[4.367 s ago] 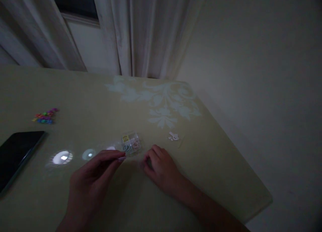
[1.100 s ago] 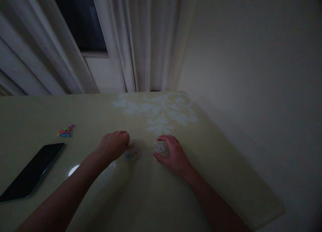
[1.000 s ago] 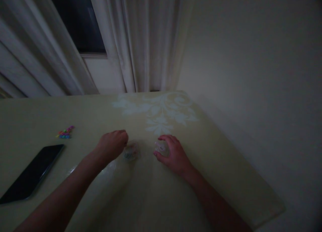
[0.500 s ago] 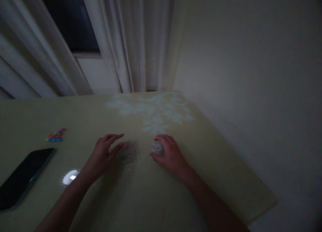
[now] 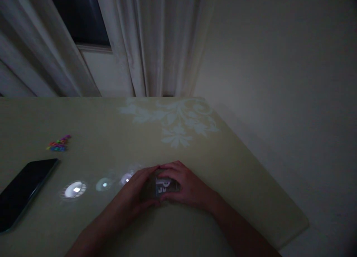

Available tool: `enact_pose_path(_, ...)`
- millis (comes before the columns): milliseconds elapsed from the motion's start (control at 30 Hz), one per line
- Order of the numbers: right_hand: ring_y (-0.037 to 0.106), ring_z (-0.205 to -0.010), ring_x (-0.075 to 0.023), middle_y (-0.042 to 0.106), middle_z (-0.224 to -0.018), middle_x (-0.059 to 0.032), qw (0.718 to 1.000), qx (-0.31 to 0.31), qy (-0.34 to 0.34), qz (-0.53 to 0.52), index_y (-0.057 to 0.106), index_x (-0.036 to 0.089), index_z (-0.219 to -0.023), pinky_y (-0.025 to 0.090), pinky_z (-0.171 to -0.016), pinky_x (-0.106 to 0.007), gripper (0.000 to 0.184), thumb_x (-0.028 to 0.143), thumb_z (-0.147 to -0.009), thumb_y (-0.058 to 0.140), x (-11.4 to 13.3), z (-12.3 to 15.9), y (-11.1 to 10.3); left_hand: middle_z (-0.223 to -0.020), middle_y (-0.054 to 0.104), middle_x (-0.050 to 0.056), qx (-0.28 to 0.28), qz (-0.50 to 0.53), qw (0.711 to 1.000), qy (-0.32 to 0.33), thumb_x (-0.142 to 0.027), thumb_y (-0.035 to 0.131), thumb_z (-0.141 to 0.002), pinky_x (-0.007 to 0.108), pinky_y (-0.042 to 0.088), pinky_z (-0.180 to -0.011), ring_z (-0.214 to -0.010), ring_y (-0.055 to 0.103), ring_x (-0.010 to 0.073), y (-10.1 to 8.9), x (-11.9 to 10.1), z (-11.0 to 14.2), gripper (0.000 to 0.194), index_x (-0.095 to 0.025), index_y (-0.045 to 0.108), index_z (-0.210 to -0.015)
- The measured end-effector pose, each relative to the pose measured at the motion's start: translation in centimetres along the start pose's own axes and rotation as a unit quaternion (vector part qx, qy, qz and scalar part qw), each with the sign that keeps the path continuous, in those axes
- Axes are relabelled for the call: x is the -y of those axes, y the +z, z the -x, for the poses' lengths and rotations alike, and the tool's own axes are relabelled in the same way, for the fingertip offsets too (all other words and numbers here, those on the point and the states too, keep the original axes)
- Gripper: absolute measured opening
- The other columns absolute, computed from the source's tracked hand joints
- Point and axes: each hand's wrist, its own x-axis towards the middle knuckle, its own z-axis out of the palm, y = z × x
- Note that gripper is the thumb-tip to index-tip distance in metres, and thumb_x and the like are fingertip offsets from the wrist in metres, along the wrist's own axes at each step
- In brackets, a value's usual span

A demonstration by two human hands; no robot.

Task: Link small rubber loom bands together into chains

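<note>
My right hand (image 5: 191,184) is wrapped around the right side of a small clear plastic box (image 5: 164,186) with white markings, its thumb at the near edge and fingers at the far edge. On the opposite side, my left hand (image 5: 136,192) curves around the box's left end. The fingertips of both hands meet at the far edge, and the thumbs come close together at the near edge. Fingers hide much of the box, and the dim light keeps its contents unclear.
A dark phone (image 5: 26,192) lies at the left of the pale table (image 5: 251,197). Beyond it is a small pile of colourful little pieces (image 5: 59,143). Light reflections shine on the tabletop. Curtains (image 5: 156,45) hang behind, and a wall stands along the right.
My hands, apart before with one clear plastic item near each, have come together around the clear box. The left hand has moved right and nearer; the view has shifted slightly.
</note>
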Motion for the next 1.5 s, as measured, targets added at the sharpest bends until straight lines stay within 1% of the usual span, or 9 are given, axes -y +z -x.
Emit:
enact_pose_path(300, 0.059, -0.127, -0.0257, 0.067, -0.138, -0.0063, 0.999, -0.024, 0.025, 0.032, 0.073, 0.03, -0.126, 0.048, -0.112, -0.04, 0.051, 0.047, -0.081, 0.09, 0.1, -0.1, 1.4, -0.163, 0.045, 0.012, -0.001, -0.006, 1.0, -0.014, -0.036, 0.08, -0.087, 0.051, 0.057, -0.11, -0.143, 0.056, 0.0359, -0.2, -1.2, -0.4, 0.071, -0.037, 0.05, -0.152)
enact_pose_path(500, 0.06, -0.128, -0.0276, 0.067, -0.138, -0.0088, 0.992, -0.059, -0.017, 0.106, 0.073, 0.029, -0.125, 0.04, -0.119, -0.046, 0.049, 0.056, -0.086, 0.083, -0.3, -0.2, 2.4, -0.149, 0.061, 0.013, -0.018, 0.022, 0.999, -0.017, -0.031, 0.079, -0.085, 0.049, 0.059, -0.106, -0.131, 0.066, 0.0332, -0.3, -0.7, -0.9, 0.066, -0.034, 0.056, -0.147)
enact_pose_path(633, 0.059, -0.128, -0.0265, 0.065, -0.14, -0.0107, 0.99, -0.051, -0.034, 0.123, 0.076, 0.027, -0.124, 0.047, -0.112, -0.043, 0.045, 0.053, -0.088, 0.082, -0.2, -0.5, 2.1, -0.166, 0.045, 0.014, -0.01, 0.062, 0.998, -0.028, -0.033, 0.079, -0.085, 0.048, 0.061, -0.104, -0.128, 0.069, 0.0328, -0.1, -0.3, -0.8, 0.063, -0.033, 0.058, -0.145)
enact_pose_path(1000, 0.056, -0.137, -0.0234, 0.061, -0.151, -0.0108, 0.981, -0.038, -0.051, 0.183, 0.073, 0.024, -0.13, 0.043, -0.117, -0.04, 0.036, 0.043, -0.099, 0.074, -0.2, -0.8, 2.7, -0.156, 0.056, 0.018, 0.005, 0.169, 0.985, -0.044, -0.04, 0.078, -0.084, 0.049, 0.062, -0.101, -0.132, 0.067, 0.0308, -0.2, 0.1, -1.2, 0.082, -0.028, 0.041, -0.157)
enact_pose_path(1100, 0.057, -0.138, -0.023, 0.063, -0.15, -0.0081, 0.977, -0.038, -0.029, 0.208, 0.072, 0.026, -0.128, 0.042, -0.12, -0.041, 0.032, 0.039, -0.099, 0.074, -2.0, -1.9, 0.5, -0.153, 0.058, 0.019, -0.012, 0.163, 0.984, -0.065, -0.045, 0.079, -0.084, 0.052, 0.063, -0.1, -0.126, 0.071, 0.032, -0.3, -0.1, -1.5, 0.086, -0.026, 0.039, -0.158)
enact_pose_path(1200, 0.063, -0.128, -0.0283, 0.066, -0.14, -0.0129, 0.97, -0.099, 0.022, 0.222, 0.071, 0.02, -0.125, 0.05, -0.112, -0.051, 0.026, 0.032, -0.103, 0.069, -4.8, -2.6, -4.3, -0.147, 0.062, 0.021, -0.034, 0.139, 0.986, -0.09, -0.051, 0.081, -0.083, 0.055, 0.064, -0.095, -0.113, 0.077, 0.0323, -0.4, 0.1, -1.9, 0.086, -0.024, 0.043, -0.156)
enact_pose_path(1333, 0.067, -0.115, -0.0257, 0.064, -0.137, -0.0114, 0.955, -0.18, 0.057, 0.228, 0.065, 0.02, -0.132, 0.059, -0.097, -0.047, 0.031, 0.036, -0.105, 0.064, -6.8, -1.7, -8.2, -0.139, 0.066, 0.016, -0.059, 0.073, 0.99, -0.103, -0.041, 0.074, -0.095, 0.051, 0.063, -0.096, -0.113, 0.074, 0.0293, 0.0, 0.1, -2.7, 0.062, -0.019, 0.052, -0.148)
enact_pose_path(1400, 0.066, -0.12, -0.0286, 0.062, -0.14, -0.0121, 0.952, -0.198, 0.042, 0.227, 0.062, 0.019, -0.136, 0.058, -0.1, -0.051, 0.036, 0.036, -0.104, 0.066, -6.2, -1.3, -6.9, -0.138, 0.066, 0.013, -0.077, 0.021, 0.991, -0.106, -0.036, 0.071, -0.099, 0.051, 0.061, -0.097, -0.117, 0.07, 0.0286, 0.6, -0.2, -3.4, 0.046, -0.018, 0.059, -0.14)
enact_pose_path(1500, 0.052, -0.143, -0.0326, 0.052, -0.157, -0.0161, 0.96, -0.172, -0.026, 0.219, 0.057, 0.02, -0.147, 0.042, -0.119, -0.056, 0.045, 0.037, -0.106, 0.063, -3.9, -1.7, -2.1, -0.139, 0.064, 0.012, -0.109, -0.074, 0.985, -0.111, -0.035, 0.069, -0.101, 0.051, 0.059, -0.098, -0.117, 0.068, 0.0281, 1.9, -1.0, -4.7, 0.039, -0.018, 0.062, -0.135)
